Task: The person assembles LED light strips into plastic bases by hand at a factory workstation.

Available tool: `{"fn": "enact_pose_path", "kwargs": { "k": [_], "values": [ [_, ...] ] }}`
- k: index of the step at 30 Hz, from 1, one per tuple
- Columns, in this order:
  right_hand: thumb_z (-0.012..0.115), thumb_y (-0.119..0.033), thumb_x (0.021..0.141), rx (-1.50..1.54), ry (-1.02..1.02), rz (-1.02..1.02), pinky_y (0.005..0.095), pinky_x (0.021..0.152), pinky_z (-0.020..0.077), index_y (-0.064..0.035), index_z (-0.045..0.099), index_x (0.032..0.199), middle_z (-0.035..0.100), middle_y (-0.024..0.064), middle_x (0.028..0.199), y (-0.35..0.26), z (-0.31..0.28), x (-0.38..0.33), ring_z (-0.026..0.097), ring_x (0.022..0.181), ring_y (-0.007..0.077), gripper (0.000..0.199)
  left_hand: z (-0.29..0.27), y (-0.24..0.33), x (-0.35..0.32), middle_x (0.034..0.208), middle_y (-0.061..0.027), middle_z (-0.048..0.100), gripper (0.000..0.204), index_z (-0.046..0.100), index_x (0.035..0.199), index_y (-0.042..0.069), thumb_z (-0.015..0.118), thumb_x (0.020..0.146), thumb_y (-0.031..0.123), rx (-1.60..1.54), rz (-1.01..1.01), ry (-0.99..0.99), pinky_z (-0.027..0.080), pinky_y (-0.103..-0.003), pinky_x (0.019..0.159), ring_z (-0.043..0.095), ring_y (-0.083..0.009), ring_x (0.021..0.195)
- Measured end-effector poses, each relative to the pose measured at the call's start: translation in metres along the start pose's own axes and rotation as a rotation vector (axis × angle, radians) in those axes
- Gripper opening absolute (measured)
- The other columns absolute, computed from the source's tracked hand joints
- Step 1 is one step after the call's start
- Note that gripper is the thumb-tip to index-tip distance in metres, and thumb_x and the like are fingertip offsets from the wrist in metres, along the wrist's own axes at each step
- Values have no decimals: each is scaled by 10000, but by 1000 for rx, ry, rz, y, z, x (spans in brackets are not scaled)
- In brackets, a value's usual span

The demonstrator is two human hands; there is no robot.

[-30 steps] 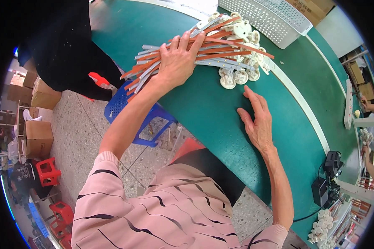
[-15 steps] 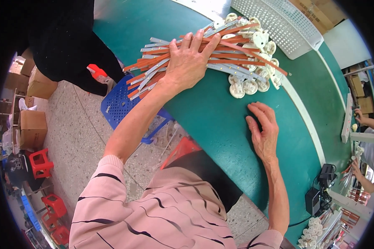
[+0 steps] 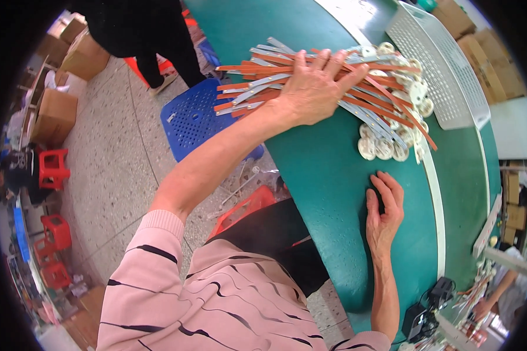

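Observation:
A pile of thin grey and orange-brown strips [image 3: 249, 89] lies across the green table [image 3: 322, 181]. Small pale dots run along the grey ones, like LED strips. White round plastic bases [image 3: 383, 148] bunch at the pile's right end. My left hand [image 3: 316, 88] lies palm down over the middle of the strips, fingers spread and not wrapped around them. Some strip ends stick out past the table's left edge. To the lower right, my right hand [image 3: 385, 216] rests on its side on the tabletop, fingers loosely bent and apart, touching only the table.
Behind the pile stands a white perforated basket [image 3: 445, 70]. A blue plastic stool [image 3: 196, 117] stands by the table's left edge, near a person in black [image 3: 140, 29]. Black power adapters [image 3: 416, 320] with cables lie at the lower right. Another person's hand [image 3: 483, 308] works at far right.
The view has shifted, so table and pile appear farther right. My left hand stays spread on the strips; my right hand stays resting on the table with little change.

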State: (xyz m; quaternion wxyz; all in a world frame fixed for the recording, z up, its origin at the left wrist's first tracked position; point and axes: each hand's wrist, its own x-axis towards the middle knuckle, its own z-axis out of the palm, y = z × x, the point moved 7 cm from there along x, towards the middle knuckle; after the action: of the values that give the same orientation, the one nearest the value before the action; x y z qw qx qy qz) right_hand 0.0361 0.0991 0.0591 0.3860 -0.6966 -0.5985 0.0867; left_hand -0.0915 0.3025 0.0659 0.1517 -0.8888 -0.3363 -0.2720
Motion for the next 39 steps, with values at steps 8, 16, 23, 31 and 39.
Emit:
{"fn": "enact_pose_path", "kwargs": {
  "k": [8,16,23,31,39],
  "values": [
    [615,48,844,-18,-44,71,347,935,458,-5,674,1072,599,129,1163,0,5,0,567,1106,271,242,-3,-1,-7,1355,-180,466,676,430,1429,234,618,782,179,-95,-14,77,374,-585,913,474,-323,1181],
    [616,16,874,-68,-60,43,346,962,442,-1,669,1080,604,124,1171,0,3,2,565,1115,268,213,-3,-5,1,1439,-225,390,824,367,1465,271,745,733,293,-199,-43,10,326,-642,951,403,-382,1295],
    [617,9,877,-77,-63,53,347,964,442,-5,669,1081,607,121,1173,-3,4,3,570,1113,264,211,-34,-19,3,1483,-239,329,882,361,1457,246,778,707,449,-338,37,-45,252,-730,982,325,-450,1352],
    [617,17,868,-100,-61,66,347,966,442,-5,670,1075,605,121,1176,-3,-1,2,564,1126,264,214,-118,-79,-94,1313,-160,542,533,571,1285,23,739,786,101,-813,-192,234,405,-404,1028,509,-274,1237],
    [617,11,872,-73,-71,109,351,962,445,-10,670,1080,600,114,1183,-3,1,3,563,1124,261,216,-91,-103,-259,1139,-104,632,422,641,1161,28,687,750,-53,-832,-840,147,476,-323,921,611,-233,1074]
  ]
}}
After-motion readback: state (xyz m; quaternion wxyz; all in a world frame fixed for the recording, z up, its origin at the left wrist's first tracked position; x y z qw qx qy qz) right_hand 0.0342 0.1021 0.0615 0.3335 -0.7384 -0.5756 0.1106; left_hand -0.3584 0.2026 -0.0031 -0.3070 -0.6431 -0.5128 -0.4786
